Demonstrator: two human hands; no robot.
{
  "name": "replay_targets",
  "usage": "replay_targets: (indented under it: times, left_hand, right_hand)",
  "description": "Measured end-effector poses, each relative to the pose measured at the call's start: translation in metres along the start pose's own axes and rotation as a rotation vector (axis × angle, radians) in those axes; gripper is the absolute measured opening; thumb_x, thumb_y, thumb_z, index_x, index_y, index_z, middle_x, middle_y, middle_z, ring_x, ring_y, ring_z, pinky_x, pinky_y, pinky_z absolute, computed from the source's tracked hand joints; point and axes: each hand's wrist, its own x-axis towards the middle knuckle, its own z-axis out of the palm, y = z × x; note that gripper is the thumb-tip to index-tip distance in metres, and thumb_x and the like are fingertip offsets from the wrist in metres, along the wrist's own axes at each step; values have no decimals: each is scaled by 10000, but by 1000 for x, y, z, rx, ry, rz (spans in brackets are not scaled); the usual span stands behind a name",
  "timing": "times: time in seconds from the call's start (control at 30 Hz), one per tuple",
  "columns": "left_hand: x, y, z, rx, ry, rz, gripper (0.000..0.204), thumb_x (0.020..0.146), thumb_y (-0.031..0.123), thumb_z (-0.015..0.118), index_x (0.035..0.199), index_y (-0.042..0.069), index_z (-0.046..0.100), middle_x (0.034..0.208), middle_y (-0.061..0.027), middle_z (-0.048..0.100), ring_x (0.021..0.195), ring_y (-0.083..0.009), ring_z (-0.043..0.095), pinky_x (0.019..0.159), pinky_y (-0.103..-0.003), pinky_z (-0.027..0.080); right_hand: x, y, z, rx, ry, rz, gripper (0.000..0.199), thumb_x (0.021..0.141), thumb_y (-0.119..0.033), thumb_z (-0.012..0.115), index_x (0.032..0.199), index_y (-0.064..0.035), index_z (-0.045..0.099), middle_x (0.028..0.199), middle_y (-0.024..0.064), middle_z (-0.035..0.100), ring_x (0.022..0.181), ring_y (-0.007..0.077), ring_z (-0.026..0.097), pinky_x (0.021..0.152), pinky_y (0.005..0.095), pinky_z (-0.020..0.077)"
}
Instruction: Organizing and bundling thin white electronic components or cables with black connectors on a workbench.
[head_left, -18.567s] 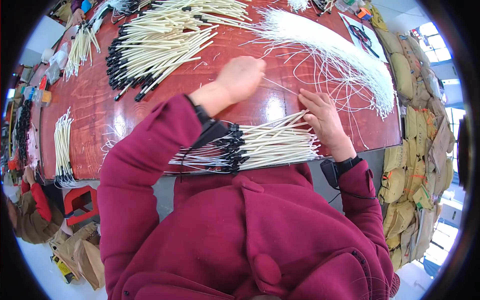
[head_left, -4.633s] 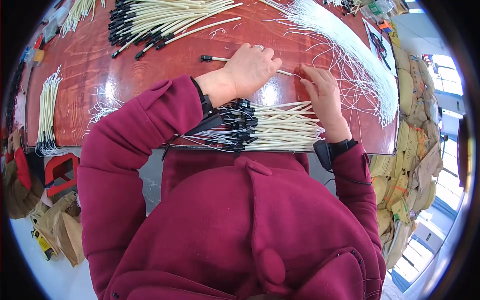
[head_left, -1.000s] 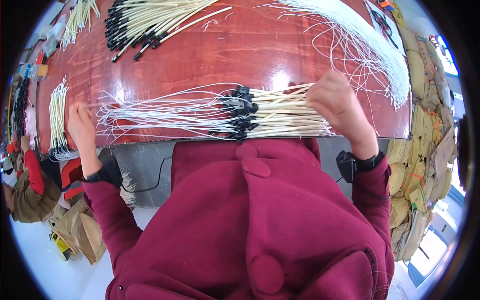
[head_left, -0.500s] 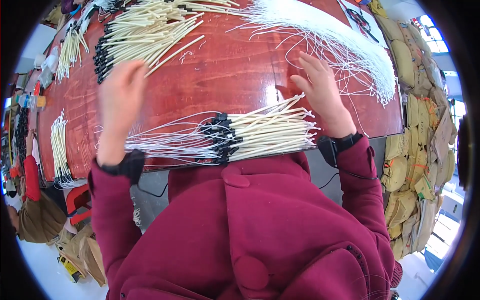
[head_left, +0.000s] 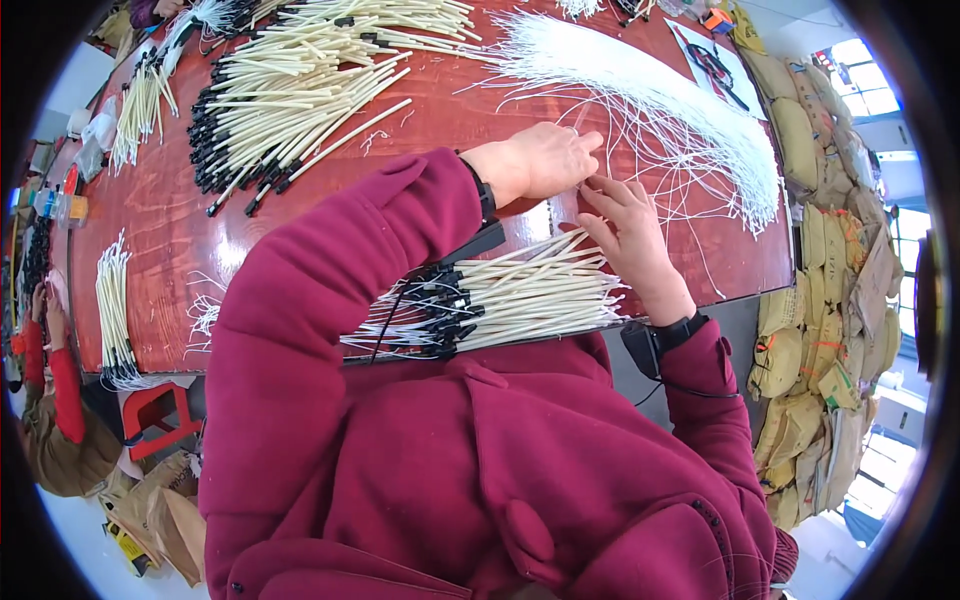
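Observation:
My left hand (head_left: 548,162) reaches across to the right, fingers closed by the near end of a bundle of thin white cords (head_left: 650,95). What its fingertips pinch is too small to make out. Close beside it, my right hand (head_left: 632,235) has bent fingers near the left fingertips, with its thumb apart; I see nothing held in it. Below both hands, at the table's near edge, lies a row of cream-coloured tubes (head_left: 540,290) with black end pieces and white cords. My left forearm and its wrist device cover part of this row.
A large pile of cream tubes (head_left: 300,90) with black ends lies at the far left of the red table (head_left: 180,240). A smaller bundle (head_left: 115,305) is at the left edge. Scissors (head_left: 712,65) lie far right. Stacked sacks (head_left: 820,270) stand beside the table; another person's red sleeve (head_left: 66,395) shows left.
My left hand has swung from the left side, near the pile, over to the right, beside my right hand. The right hand has dropped slightly, its fingers turned inward.

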Motion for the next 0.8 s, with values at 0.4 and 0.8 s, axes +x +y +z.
replay_targets:
  times: [0.4, 0.8]
  left_hand:
    - [-33, 14, -6, -92, -8, -117, 113, 915, 106, 564, 968, 12, 598, 1068, -153, 577, 869, -354, 685, 693, -454, 561]
    - [-32, 18, -2, -90, -67, -155, 112, 922, 141, 592, 972, 41, 593, 1014, -162, 626, 847, -366, 683, 696, -476, 552]
  right_hand:
    - [-4, 3, 5, 20, 54, 38, 314, 883, -189, 722, 1138, -7, 744, 1275, 122, 671, 1090, 291, 584, 971, 400, 469]
    - [-2, -2, 6, 82, 76, 62, 291, 877, -159, 736, 1128, -12, 753, 1267, 132, 677, 1101, 299, 591, 972, 393, 476]
